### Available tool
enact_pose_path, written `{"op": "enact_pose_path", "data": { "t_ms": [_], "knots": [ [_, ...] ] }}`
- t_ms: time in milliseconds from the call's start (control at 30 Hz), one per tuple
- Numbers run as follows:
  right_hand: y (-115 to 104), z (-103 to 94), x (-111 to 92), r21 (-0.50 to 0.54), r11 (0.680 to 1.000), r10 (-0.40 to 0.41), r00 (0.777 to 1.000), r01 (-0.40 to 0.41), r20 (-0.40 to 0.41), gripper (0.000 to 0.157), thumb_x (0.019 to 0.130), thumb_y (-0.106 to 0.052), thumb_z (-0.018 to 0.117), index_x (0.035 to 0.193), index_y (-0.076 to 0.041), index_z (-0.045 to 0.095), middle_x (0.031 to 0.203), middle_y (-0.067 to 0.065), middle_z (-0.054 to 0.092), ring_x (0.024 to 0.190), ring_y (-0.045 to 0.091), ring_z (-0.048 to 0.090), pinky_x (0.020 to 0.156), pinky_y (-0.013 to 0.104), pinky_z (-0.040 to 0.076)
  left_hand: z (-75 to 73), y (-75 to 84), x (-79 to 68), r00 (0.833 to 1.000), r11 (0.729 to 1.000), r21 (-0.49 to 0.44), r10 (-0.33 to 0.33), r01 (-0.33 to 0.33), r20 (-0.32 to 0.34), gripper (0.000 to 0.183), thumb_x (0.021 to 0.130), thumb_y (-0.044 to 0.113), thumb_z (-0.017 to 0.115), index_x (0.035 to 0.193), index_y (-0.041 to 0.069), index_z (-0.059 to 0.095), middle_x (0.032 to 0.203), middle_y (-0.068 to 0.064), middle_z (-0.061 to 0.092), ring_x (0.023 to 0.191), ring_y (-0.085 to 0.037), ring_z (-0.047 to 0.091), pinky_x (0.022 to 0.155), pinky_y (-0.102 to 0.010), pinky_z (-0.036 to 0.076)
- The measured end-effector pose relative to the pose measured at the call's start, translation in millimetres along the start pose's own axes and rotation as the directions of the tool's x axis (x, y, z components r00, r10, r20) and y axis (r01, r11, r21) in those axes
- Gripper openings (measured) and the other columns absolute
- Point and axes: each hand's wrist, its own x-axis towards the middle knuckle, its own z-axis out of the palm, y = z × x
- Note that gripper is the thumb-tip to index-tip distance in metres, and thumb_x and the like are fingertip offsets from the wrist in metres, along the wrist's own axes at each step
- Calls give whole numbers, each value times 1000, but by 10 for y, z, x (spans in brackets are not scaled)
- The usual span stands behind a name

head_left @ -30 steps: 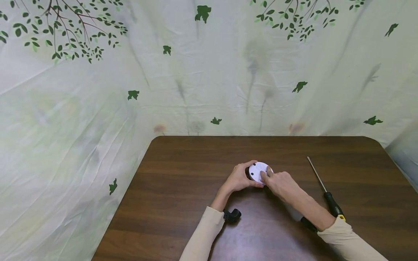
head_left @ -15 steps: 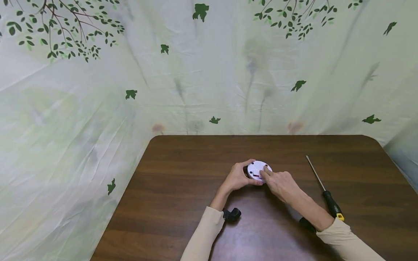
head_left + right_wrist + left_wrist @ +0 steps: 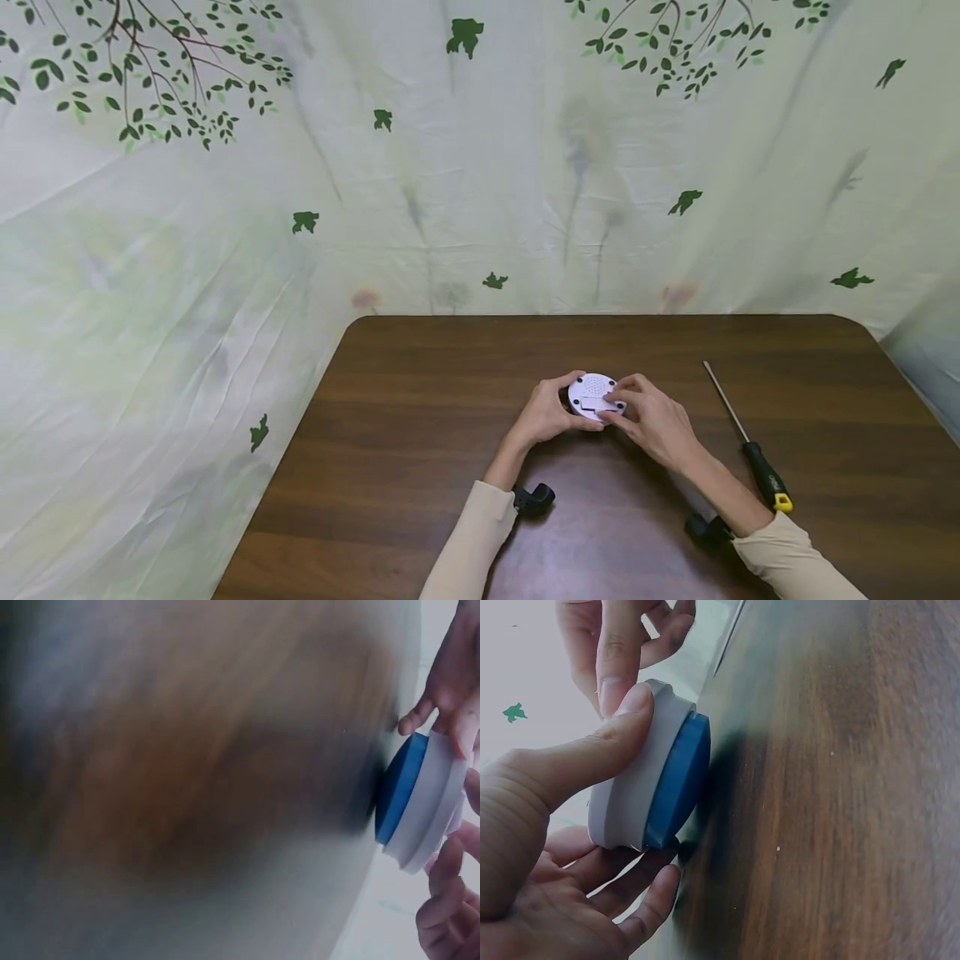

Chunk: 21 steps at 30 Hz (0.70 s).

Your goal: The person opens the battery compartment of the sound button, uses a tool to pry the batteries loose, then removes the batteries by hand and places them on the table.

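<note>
A round push-button buzzer (image 3: 587, 387), with a white base and a blue dome (image 3: 681, 780), is held on its side just over the table. Its white underside, with speaker holes and small dark feet, faces up toward me in the head view. My left hand (image 3: 543, 408) grips it by the rim, thumb on the near edge and fingers on the far side. My right hand (image 3: 660, 421) pinches a small white cover (image 3: 455, 814) at the battery compartment on the underside. The fingers partly hide this cover. In both wrist views the blue dome faces the tabletop.
A flat-blade screwdriver (image 3: 757, 458) with a black and yellow handle lies on the brown wooden table (image 3: 420, 433), right of my right forearm. Black wrist cameras (image 3: 534, 498) hang at both wrists. A leaf-printed cloth (image 3: 525, 167) hangs behind the table.
The right hand's fingers have gone from pressing on the underside to pinching the cover, and the wrist has turned. A dark red gap showed at the compartment half a second ago. The left hand keeps its grip.
</note>
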Motion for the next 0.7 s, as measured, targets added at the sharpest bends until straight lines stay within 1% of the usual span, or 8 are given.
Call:
{"op": "enact_pose_path", "data": {
  "t_ms": [167, 300, 400, 533, 633, 700],
  "knots": [
    [-21, -8, 8, 72, 993, 93, 995, -95, 21, 24, 81, -27, 89, 97, -14, 78, 104, 6, 66, 79, 18, 61, 62, 30, 45, 6, -12, 2, 1000, 1000, 16, 3, -3, -2, 86, 68, 27, 99, 143, 9, 61, 134, -11, 70, 114, -15, 65, 102, -27, 49],
    [-29, -24, 24, 115, 978, 168, 983, -176, 72, 26, 80, -30, 90, 95, -14, 75, 100, 4, 64, 81, 19, 58, 67, 31, 41, 6, -6, 10, 1000, 999, 39, 2, -2, 0, 89, 67, 26, 100, 144, 8, 60, 135, -12, 70, 117, -16, 65, 103, -27, 48],
    [-27, -36, 36, 135, 970, 190, 977, -202, 99, 27, 80, -29, 90, 96, -13, 75, 100, 5, 64, 82, 19, 57, 69, 32, 40, 8, -1, 12, 1000, 999, 51, 0, 0, 4, 89, 67, 26, 100, 145, 9, 60, 135, -11, 69, 118, -16, 64, 103, -27, 48],
    [-24, -49, 49, 158, 963, 203, 973, -219, 109, 29, 79, -28, 91, 96, -12, 75, 99, 7, 65, 82, 19, 56, 71, 32, 41, 8, 2, 10, 1000, 999, 39, -4, 4, 4, 87, 68, 26, 100, 144, 10, 60, 136, -11, 69, 118, -16, 64, 104, -28, 48],
    [-21, -89, 55, 182, 946, 252, 961, -269, 115, 32, 79, -31, 91, 95, -10, 74, 98, 8, 67, 82, 18, 58, 71, 31, 42, 7, 7, 8, 1000, 999, 32, 0, 0, -1, 86, 68, 26, 100, 143, 11, 62, 134, -9, 70, 116, -15, 64, 103, -27, 48],
    [-4, -143, 62, 183, 926, 314, 943, -330, 113, 35, 80, -35, 90, 95, -9, 73, 96, 8, 69, 82, 18, 61, 70, 31, 43, 9, 9, 3, 1000, 1000, 27, 4, -4, -3, 85, 68, 26, 100, 142, 11, 62, 133, -8, 71, 115, -14, 64, 103, -27, 48]
  ]
}}
